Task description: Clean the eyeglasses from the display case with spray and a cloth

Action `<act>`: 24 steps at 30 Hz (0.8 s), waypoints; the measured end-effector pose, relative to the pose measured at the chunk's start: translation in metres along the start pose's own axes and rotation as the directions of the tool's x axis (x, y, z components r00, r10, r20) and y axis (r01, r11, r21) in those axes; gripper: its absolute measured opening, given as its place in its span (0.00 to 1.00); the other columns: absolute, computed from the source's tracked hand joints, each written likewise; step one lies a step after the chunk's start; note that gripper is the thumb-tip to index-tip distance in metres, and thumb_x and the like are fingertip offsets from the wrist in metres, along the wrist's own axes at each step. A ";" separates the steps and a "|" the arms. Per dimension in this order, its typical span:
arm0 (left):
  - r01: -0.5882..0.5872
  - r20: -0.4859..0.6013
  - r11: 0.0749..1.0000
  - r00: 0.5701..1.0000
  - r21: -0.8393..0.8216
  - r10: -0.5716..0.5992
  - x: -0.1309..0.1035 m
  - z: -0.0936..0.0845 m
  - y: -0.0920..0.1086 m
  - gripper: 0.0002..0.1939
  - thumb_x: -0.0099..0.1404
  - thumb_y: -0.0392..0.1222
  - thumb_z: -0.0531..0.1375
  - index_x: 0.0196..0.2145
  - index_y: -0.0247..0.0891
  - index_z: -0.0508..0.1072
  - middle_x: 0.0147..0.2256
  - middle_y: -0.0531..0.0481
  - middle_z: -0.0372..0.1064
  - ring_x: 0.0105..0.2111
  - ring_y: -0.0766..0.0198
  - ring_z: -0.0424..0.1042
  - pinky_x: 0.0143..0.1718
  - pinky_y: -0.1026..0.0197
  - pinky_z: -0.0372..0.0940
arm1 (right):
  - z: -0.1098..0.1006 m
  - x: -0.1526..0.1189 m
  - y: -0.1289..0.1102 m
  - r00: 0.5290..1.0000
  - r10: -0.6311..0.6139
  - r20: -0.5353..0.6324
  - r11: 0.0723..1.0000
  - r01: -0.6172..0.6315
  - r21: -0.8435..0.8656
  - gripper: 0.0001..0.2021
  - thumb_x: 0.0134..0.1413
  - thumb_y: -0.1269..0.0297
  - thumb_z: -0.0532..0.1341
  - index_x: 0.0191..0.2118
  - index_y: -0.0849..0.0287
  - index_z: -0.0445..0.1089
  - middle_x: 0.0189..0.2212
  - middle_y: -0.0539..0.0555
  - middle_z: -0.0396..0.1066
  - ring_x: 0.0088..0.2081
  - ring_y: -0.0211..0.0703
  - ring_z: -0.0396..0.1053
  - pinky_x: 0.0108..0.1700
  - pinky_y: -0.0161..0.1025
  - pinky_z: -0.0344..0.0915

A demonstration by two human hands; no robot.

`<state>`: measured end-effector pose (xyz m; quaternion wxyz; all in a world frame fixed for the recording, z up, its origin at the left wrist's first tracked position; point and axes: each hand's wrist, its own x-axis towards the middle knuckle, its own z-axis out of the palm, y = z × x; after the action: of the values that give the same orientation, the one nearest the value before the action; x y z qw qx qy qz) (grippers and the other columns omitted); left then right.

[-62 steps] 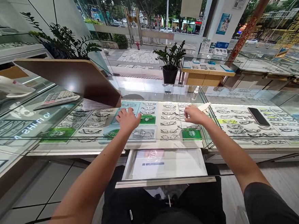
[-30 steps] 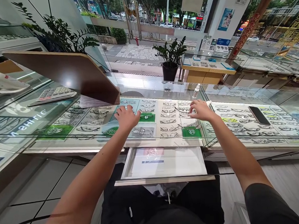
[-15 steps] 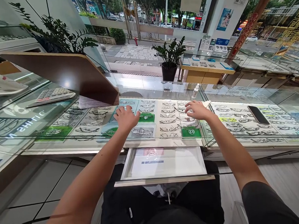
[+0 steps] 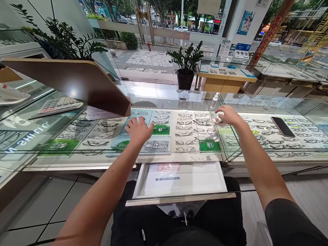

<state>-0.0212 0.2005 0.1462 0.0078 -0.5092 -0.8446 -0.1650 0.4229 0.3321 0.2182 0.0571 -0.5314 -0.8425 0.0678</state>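
Observation:
My left hand (image 4: 140, 131) lies on the glass counter top (image 4: 157, 101), fingers spread, holding nothing. Beneath the glass there, rows of eyeglasses (image 4: 183, 128) and green cards (image 4: 161, 129) show through. My right hand (image 4: 229, 116) is closed around a crumpled white tissue (image 4: 220, 119) on the counter. Just left of it is a dark-framed pair of glasses (image 4: 205, 122); whether this pair sits on or under the glass I cannot tell. Behind my right hand stands a small clear spray bottle (image 4: 214, 100).
An open drawer (image 4: 196, 179) juts out over my lap. A black phone (image 4: 283, 126) lies at the right. On the left are a tilted brown board (image 4: 74, 82), a calculator (image 4: 60, 104) and a white handheld scanner (image 4: 3, 91). A potted plant (image 4: 185, 78) stands beyond the counter.
My right hand has moved right, from beside the dark-framed glasses to the white tissue, and has closed on it. My left hand has stayed in place.

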 end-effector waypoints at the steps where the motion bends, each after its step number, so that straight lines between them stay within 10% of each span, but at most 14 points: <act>1: 0.000 0.000 1.000 1.000 0.000 0.000 0.000 0.000 0.000 0.34 0.71 0.60 0.50 0.63 0.33 0.68 0.65 0.21 0.58 0.66 0.26 0.56 0.62 0.32 0.55 | 0.000 0.002 0.012 0.999 0.053 -0.012 0.999 -0.053 -0.008 0.22 0.67 0.64 0.57 0.62 0.56 0.76 0.70 0.64 0.65 0.67 0.64 0.62 0.65 0.57 0.60; 10: -0.022 -0.038 1.000 0.999 -0.019 0.022 0.000 0.002 -0.002 0.33 0.70 0.60 0.51 0.62 0.33 0.69 0.63 0.20 0.60 0.64 0.25 0.58 0.61 0.31 0.55 | 0.007 -0.010 0.037 0.953 0.274 -0.133 0.961 -0.275 0.012 0.13 0.64 0.65 0.61 0.49 0.60 0.79 0.49 0.65 0.80 0.48 0.59 0.74 0.47 0.48 0.67; 14: -0.021 -0.036 0.997 0.999 -0.071 0.019 -0.003 -0.005 0.001 0.31 0.70 0.58 0.54 0.60 0.33 0.70 0.64 0.20 0.60 0.65 0.24 0.57 0.62 0.29 0.55 | -0.018 -0.025 0.006 0.918 0.244 -0.312 0.970 -0.236 0.065 0.17 0.68 0.67 0.55 0.56 0.58 0.74 0.52 0.65 0.79 0.50 0.60 0.74 0.48 0.48 0.67; 17: -0.142 -0.114 0.960 0.987 -0.243 0.117 -0.021 -0.022 0.021 0.26 0.70 0.51 0.56 0.59 0.35 0.70 0.66 0.25 0.58 0.68 0.29 0.55 0.66 0.31 0.54 | -0.034 -0.041 -0.047 0.884 0.050 -0.466 0.985 0.034 0.171 0.17 0.64 0.71 0.57 0.56 0.57 0.75 0.52 0.61 0.79 0.49 0.56 0.75 0.49 0.49 0.69; 20: -0.160 0.005 0.678 0.972 -0.718 0.235 -0.056 -0.044 0.059 0.25 0.71 0.58 0.57 0.59 0.40 0.69 0.64 0.32 0.63 0.64 0.39 0.65 0.62 0.38 0.65 | -0.031 -0.061 -0.122 0.864 -0.156 -0.478 0.935 0.286 0.211 0.12 0.64 0.72 0.59 0.48 0.57 0.77 0.47 0.58 0.79 0.44 0.52 0.75 0.48 0.48 0.72; 24: 0.534 0.462 -0.008 0.738 -0.845 0.491 -0.102 -0.063 0.103 0.31 0.69 0.73 0.56 0.46 0.40 0.72 0.46 0.38 0.76 0.47 0.45 0.79 0.46 0.44 0.76 | -0.007 -0.083 -0.209 0.827 -0.365 -0.428 0.878 0.459 0.137 0.15 0.68 0.76 0.53 0.50 0.57 0.76 0.47 0.57 0.77 0.41 0.48 0.73 0.43 0.44 0.70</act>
<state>0.1070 0.1393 0.2153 -0.6648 -0.3581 -0.4054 -0.5152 0.2745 0.1688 0.2594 0.2988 -0.3278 -0.8951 0.0458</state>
